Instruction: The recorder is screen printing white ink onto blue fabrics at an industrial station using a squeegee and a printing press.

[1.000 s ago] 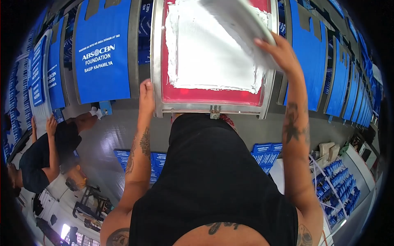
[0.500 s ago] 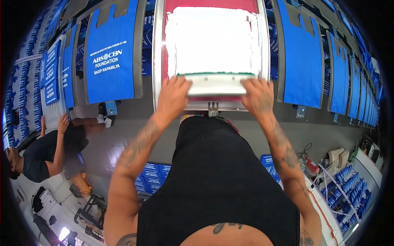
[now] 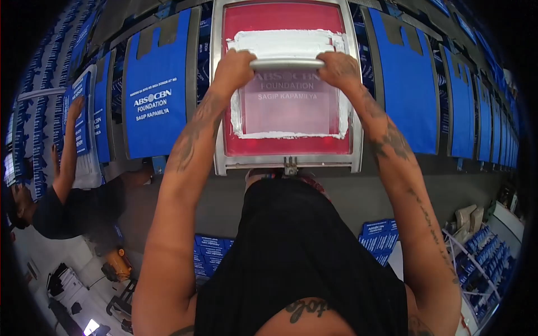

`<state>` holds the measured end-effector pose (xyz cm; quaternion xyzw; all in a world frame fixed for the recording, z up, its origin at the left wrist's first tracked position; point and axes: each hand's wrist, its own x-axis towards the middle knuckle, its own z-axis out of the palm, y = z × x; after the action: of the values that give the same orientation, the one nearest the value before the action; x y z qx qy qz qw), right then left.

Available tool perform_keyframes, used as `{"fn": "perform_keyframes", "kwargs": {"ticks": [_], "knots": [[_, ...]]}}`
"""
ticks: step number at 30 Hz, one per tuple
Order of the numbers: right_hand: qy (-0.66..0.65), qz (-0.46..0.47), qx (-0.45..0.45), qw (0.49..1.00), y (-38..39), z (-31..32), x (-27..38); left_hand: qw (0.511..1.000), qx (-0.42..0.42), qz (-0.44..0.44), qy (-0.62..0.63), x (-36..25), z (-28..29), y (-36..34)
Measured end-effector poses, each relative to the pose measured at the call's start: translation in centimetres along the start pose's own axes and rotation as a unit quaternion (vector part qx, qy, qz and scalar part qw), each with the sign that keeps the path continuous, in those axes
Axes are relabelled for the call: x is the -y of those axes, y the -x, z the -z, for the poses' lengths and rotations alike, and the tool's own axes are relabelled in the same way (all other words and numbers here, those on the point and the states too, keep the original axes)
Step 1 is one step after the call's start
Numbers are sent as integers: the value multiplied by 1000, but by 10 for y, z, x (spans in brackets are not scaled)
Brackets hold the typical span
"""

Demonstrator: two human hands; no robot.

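Both my hands are wrapped around the ends of a long pale squeegee point(image 3: 287, 64) lying across a screen-printing frame point(image 3: 218, 147). My left hand point(image 3: 235, 68) grips its left end and my right hand point(image 3: 339, 70) its right end. Beyond the squeegee lies a thick band of white ink point(image 3: 283, 42) on the red mesh point(image 3: 283, 15). On the near side the mesh carries a thin pinkish-white film with pale lettering showing, bordered by lines of white ink. The squeegee's blade edge is hidden from here.
Blue bag panels lie on boards to the left point(image 3: 156, 95) and right point(image 3: 404, 84) of the frame. At far left, a co-worker point(image 3: 73, 201) reaches over a clear tray point(image 3: 89, 165) with blue pieces. Behind me are blue stacks point(image 3: 378, 241) and an orange machine point(image 3: 116, 264).
Both hands have pushed the squeegee away from me to the far part of the mesh. White ink has left the near area, uncovering the lettering. The co-worker's arms have shifted.
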<state>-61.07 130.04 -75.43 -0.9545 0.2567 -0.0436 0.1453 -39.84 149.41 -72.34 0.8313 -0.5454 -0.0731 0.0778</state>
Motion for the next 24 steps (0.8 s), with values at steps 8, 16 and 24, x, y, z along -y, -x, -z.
{"fn": "perform_keyframes", "kwargs": {"ticks": [8,16,24], "knots": [[-39,24,-73,996,184,-26,55,997,-42,0,59,-66,-35,180],[-1,9,-12,1000,-67,31,-3,999,-17,-27,-27,26,30,-78],[-95,44,78,991,-128,95,-21,981,192,8,24,25,109,-142]]}}
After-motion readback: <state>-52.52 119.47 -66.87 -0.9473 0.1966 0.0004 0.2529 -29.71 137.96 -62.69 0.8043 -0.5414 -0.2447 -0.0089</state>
